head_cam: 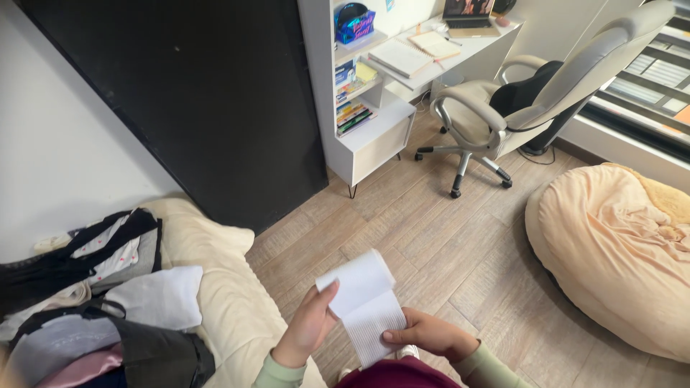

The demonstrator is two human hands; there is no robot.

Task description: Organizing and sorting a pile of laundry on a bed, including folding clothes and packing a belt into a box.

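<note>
Both hands held a white ribbed cloth (365, 302) above the wooden floor (460, 251), beside the bed (223, 287); the left hand (310, 325) pinched its rolled upper edge, the right hand (425, 335) closed on the lower flat end. To fold it well, edges wanted squaring and an even pull — no slack; its long axis ran from upper left down toward the person, perhaps slightly tilted.

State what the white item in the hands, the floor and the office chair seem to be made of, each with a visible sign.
White item: likely ribbed knit fabric; fine ridges, rolled top.
Floor: wood or wood-look planks, matt; grain and seams show.
Office chair: pale smooth upholstery, perhaps faux leather, on a shiny metal base.
</note>
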